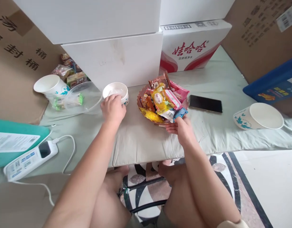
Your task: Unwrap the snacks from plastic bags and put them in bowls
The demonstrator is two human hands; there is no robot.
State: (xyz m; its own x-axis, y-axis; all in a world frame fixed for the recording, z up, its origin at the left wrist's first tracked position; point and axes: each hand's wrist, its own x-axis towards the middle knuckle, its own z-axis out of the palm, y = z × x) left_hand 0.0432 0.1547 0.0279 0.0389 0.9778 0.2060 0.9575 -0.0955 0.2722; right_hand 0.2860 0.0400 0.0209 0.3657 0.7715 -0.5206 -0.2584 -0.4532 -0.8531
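My left hand (114,109) is at the near rim of a white paper bowl (125,95), its fingers curled over the edge. Part of the bowl is hidden behind the hand. My right hand (182,128) grips the near right edge of a reddish-brown see-through dish (139,98), fingers beneath it and thumb by the rim. Wrapped snacks (161,99) are heaped in this dish, in yellow, pink, brown and blue packets. A black phone (205,104) lies to the right of the dish.
White boxes (127,60) stack along the back. Left are a paper cup (49,85), a clear plastic tub (85,98), more packaged snacks (76,77) and a corded power strip (32,160). Another paper cup (260,117) lies right, near a blue package (276,85). The cloth-covered surface (141,142) ends before my knees.
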